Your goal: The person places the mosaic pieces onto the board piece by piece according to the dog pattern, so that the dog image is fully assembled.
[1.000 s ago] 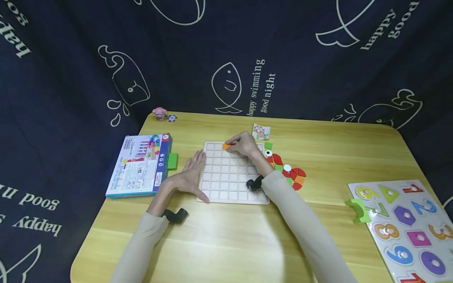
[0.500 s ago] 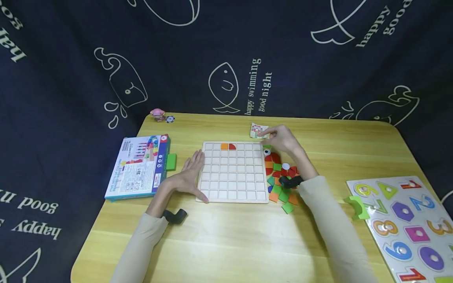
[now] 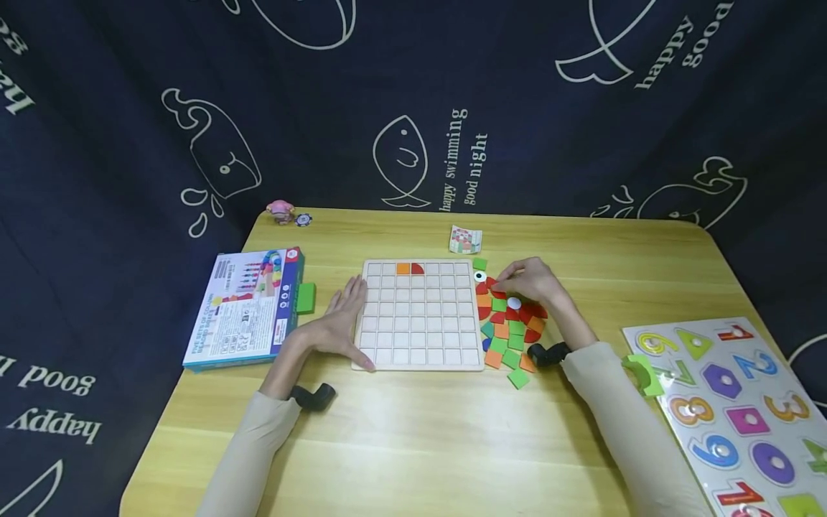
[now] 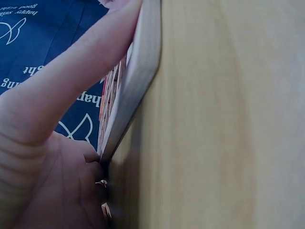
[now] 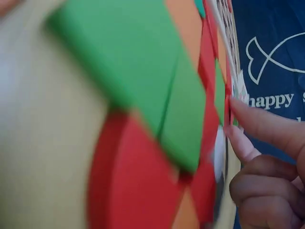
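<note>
Head: our right hand (image 3: 533, 280) has gone from the card (image 3: 466, 240) to the pieces (image 3: 515, 327) beside the board (image 3: 420, 323), whose two tiles (image 3: 403, 268) suggest early work. Left wrist: our relaxed left hand (image 4: 43, 140) touches the board. Right wrist: whether we're gripping a red piece (image 5: 227, 117), we can't tell

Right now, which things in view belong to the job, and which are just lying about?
Seemingly in the job:
gridded board
orange square tile, red quarter-circle tile, on it
loose tiles beside it
printed pattern card

Seemingly just lying about:
column-bead box
green block
number-and-shape puzzle board
green arch block
pink figurine
chip-like disc
</note>
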Motion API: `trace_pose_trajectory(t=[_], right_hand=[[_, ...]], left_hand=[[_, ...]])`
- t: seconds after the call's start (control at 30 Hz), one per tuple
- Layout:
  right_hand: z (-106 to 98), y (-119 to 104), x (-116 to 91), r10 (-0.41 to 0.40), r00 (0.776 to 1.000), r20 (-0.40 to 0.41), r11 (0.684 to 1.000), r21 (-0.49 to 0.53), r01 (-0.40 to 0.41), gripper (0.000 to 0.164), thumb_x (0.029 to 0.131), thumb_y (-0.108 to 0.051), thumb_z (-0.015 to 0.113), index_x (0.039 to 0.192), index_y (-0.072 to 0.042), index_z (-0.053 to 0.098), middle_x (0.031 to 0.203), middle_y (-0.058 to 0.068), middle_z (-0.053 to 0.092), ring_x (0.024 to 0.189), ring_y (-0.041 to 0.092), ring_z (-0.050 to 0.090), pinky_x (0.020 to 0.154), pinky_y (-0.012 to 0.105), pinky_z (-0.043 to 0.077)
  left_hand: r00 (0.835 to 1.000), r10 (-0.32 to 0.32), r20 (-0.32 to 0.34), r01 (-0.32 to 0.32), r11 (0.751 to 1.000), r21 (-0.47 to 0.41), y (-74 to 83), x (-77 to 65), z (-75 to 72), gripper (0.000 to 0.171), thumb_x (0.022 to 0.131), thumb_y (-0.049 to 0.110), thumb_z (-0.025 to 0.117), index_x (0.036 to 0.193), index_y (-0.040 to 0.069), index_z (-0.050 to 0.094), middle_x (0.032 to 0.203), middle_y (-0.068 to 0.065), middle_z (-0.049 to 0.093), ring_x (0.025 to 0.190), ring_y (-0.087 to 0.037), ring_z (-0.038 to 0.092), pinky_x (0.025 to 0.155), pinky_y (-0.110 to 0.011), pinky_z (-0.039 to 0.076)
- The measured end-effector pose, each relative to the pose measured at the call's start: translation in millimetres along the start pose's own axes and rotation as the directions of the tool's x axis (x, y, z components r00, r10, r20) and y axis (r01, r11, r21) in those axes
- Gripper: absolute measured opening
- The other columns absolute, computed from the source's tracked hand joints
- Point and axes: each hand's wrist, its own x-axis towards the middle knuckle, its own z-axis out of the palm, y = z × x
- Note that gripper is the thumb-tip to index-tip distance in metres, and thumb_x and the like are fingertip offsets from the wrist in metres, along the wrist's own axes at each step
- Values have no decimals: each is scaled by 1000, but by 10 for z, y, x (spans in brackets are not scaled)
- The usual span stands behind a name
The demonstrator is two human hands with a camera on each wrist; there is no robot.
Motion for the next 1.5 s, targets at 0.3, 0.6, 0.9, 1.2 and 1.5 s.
trace_pose_trajectory(t=[0.3,0.6,0.9,1.2,1.5], right_hand=[[-11,-5,170,33,999,37,993,115,-37,35,82,-29,77,110,-8,70,130,12,54,116,26,43,93,34,41],[-80,20,168,-34,999,-32,996,87,36,36,82,-28,78,111,-7,72,126,13,62,117,26,47,87,31,39],[-69,-36,136,-83,996,-44,996,16,84,34,76,-18,82,108,-9,73,110,10,60,98,25,43,78,32,36],[-93,8,171,-34,999,-30,999,22,34,39,75,-18,83,111,-8,71,124,11,56,109,27,41,88,38,40],[-109,0,212,-105,993,-49,992,-76,101,33,80,-24,79,107,-8,71,84,6,52,79,23,42,66,31,34]], left_hand=[[1000,-9,-2,9,1000,6,-30,14,12,156,52,63,86,151,2,-18,158,-18,-27,148,-32,-24,122,-52,-9],[1000,-13,-4,13,1000,6,-35,3,33,156,51,64,86,151,2,-18,158,-17,-27,148,-30,-24,122,-51,-10],[1000,-1,-6,2,1000,21,-34,21,29,156,52,64,85,151,2,-17,158,-17,-26,148,-31,-24,122,-52,-9],[1000,-2,-10,2,1000,15,-35,23,28,156,52,64,86,151,2,-17,158,-17,-26,148,-31,-23,122,-51,-9],[1000,-5,-12,5,1000,22,-67,25,49,157,51,66,85,151,2,-18,158,-17,-27,148,-31,-23,122,-51,-9]])
